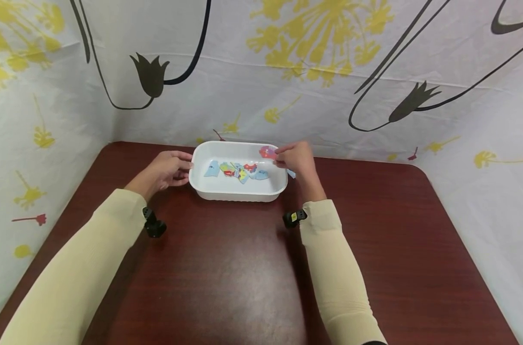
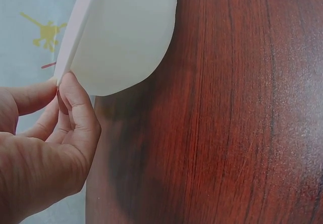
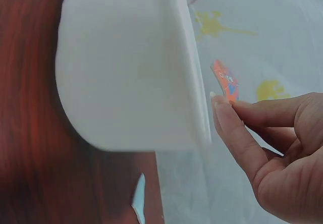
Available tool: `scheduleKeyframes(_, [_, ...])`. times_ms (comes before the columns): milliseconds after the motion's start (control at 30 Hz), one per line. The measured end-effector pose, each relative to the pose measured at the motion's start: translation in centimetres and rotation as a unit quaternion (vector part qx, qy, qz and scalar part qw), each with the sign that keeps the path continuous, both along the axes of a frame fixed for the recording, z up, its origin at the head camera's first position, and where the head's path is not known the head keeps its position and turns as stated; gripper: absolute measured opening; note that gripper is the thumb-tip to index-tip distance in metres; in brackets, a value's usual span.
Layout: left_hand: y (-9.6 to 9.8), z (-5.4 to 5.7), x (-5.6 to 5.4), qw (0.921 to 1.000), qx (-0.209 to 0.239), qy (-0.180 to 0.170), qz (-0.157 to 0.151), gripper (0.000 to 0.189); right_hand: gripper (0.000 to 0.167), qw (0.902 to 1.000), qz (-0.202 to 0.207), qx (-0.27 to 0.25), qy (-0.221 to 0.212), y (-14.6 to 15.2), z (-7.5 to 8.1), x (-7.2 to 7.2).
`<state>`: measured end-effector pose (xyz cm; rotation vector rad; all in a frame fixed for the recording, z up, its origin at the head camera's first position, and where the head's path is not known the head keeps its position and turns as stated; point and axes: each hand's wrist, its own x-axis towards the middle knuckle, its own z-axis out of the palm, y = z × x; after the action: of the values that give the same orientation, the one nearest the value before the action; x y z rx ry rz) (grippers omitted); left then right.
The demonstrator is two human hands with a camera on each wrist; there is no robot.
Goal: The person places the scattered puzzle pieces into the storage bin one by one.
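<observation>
A white plastic tub (image 1: 237, 196) stands toward the back of the table. My left hand (image 1: 168, 168) pinches its left rim between thumb and fingers, as the left wrist view (image 2: 55, 138) of that hand also shows. Above the tub's right end my right hand (image 1: 297, 157) holds a flat pink and orange puzzle piece (image 1: 267, 152) between thumb and fingertips. In the right wrist view the piece (image 3: 225, 80) sticks up past the rim. Several flat pieces lie inside the tub, among them a light blue one (image 1: 211, 168) at left and another blue one (image 1: 259, 175) at right.
Outside the tub's right end, a light blue piece (image 1: 291, 173) lies on the table, partly hidden in the head view by the right hand. The dark red wooden table (image 1: 227, 268) meets a flower-printed cloth (image 1: 227, 105) behind and at both sides.
</observation>
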<state>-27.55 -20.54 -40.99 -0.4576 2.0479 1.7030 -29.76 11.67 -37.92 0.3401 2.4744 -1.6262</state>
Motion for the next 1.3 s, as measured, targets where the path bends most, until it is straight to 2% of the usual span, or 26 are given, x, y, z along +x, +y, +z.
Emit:
scheduleKeyframes(367, [-0.1,-0.1,0.0,1.0,0.004,-0.005,0.003,0.038,0.017,0.9996,0.023,0.017,-0.003,-2.8,-1.4,0.5])
scheduleKeyframes(500, [-0.1,-0.2,0.1,1.0,0.005,-0.006,0.004,0.038,0.016,0.9976,0.045,0.052,-0.001,-4.0,-2.1,0.8])
scheduleKeyframes(633, [-0.1,-0.2,0.1,1.0,0.003,-0.005,0.004,0.039,0.016,0.995,0.071,0.071,-0.003,-5.1,-2.9,0.9])
scheduleKeyframes(800, [-0.1,-0.2,0.1,1.0,0.004,-0.006,0.004,0.04,0.016,0.9928,0.085,0.082,-0.021,-6.4,-3.5,1.1])
scheduleKeyframes(1100, [-0.1,0.0,0.0,0.9999,0.006,-0.009,0.009,0.039,0.019,0.9845,0.121,0.121,-0.041,-8.5,-4.1,1.2])
scheduleKeyframes(1300, [0.0,0.0,-0.1,0.9999,0.006,-0.008,0.007,0.039,0.018,0.9704,0.153,0.183,-0.037,-9.4,-4.5,0.9])
